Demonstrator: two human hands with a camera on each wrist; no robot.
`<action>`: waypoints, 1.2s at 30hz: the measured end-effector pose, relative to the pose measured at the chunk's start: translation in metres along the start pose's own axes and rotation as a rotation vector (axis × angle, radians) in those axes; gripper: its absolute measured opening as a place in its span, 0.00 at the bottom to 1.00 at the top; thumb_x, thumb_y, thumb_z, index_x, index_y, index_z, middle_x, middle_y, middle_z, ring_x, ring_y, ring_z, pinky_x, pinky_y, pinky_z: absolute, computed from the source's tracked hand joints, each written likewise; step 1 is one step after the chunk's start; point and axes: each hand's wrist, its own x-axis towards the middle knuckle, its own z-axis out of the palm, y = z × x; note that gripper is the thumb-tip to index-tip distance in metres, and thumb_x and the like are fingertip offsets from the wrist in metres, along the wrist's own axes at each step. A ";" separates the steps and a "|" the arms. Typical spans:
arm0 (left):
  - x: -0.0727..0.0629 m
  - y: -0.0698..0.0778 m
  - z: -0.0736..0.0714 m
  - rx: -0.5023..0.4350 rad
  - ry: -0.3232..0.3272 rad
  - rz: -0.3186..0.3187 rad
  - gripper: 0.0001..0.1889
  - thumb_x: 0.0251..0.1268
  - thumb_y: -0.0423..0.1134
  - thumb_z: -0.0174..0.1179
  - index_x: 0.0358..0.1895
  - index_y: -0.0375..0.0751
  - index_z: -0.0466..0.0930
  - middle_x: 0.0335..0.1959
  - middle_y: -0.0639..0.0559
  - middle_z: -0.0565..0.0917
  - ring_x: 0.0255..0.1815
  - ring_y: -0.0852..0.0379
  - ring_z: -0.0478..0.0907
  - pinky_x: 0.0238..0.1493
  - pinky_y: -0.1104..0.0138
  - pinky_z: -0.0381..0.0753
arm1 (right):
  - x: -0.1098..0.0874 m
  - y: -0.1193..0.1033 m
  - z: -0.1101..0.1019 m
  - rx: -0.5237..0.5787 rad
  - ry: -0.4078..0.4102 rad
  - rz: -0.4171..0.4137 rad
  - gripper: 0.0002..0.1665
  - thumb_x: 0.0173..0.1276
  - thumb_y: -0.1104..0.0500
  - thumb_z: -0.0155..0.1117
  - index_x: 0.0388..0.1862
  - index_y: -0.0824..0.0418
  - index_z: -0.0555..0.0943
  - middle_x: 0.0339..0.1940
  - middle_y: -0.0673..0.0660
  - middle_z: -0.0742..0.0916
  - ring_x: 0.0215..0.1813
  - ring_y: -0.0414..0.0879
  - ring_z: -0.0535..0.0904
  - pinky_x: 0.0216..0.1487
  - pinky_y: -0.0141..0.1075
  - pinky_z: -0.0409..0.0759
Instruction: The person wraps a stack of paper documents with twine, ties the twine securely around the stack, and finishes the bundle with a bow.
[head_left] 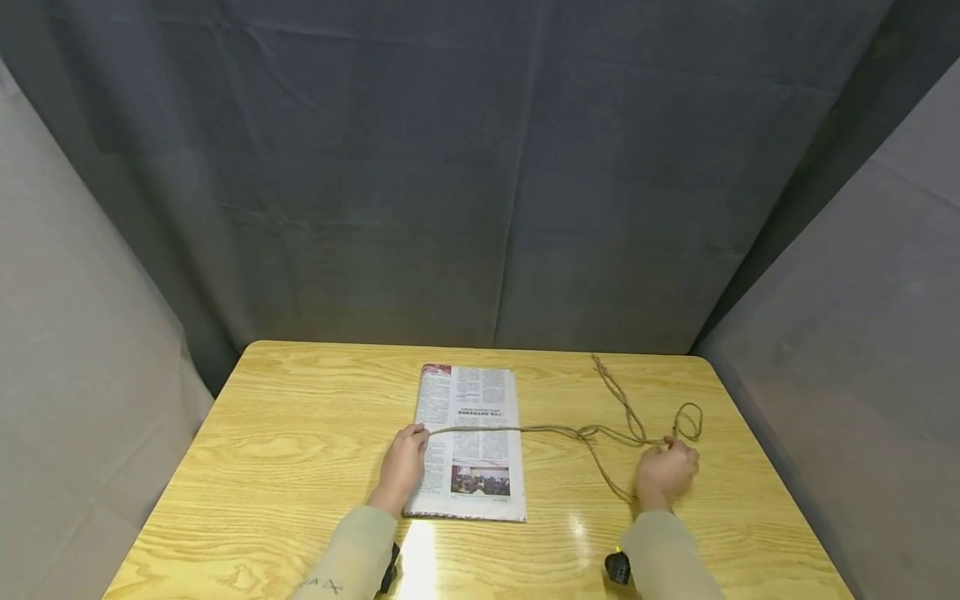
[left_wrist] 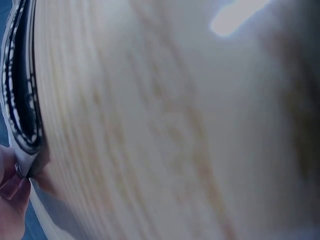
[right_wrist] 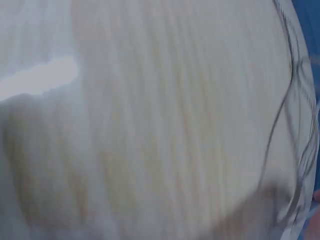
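A folded newspaper (head_left: 480, 454) lies flat on the wooden table, with a length of brown twine (head_left: 551, 428) stretched across its middle. At the paper's left edge, my left hand (head_left: 402, 468) pinches one end of the twine. In the left wrist view, fingers (left_wrist: 15, 195) show beside the folded paper edge (left_wrist: 22, 120). Well to the right of the paper, my right hand (head_left: 666, 473) holds the twine where several strands meet. A small loop stands out beyond that hand, and a loose tail runs toward the table's far edge. Only a sliver of the right hand shows in its wrist view.
The wooden table (head_left: 300, 417) has rounded far corners. A dark grey curtain (head_left: 390, 183) hangs behind it, with light grey cloth (head_left: 847, 333) at both sides. Glare spots lie on the near part of the tabletop.
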 end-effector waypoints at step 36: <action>-0.001 0.002 -0.001 0.003 0.017 0.014 0.10 0.61 0.28 0.56 0.45 0.30 0.80 0.50 0.42 0.78 0.53 0.45 0.74 0.55 0.59 0.74 | -0.035 -0.039 -0.025 0.324 -1.180 -0.519 0.14 0.64 0.67 0.58 0.45 0.77 0.73 0.38 0.69 0.78 0.36 0.42 0.74 0.35 0.37 0.79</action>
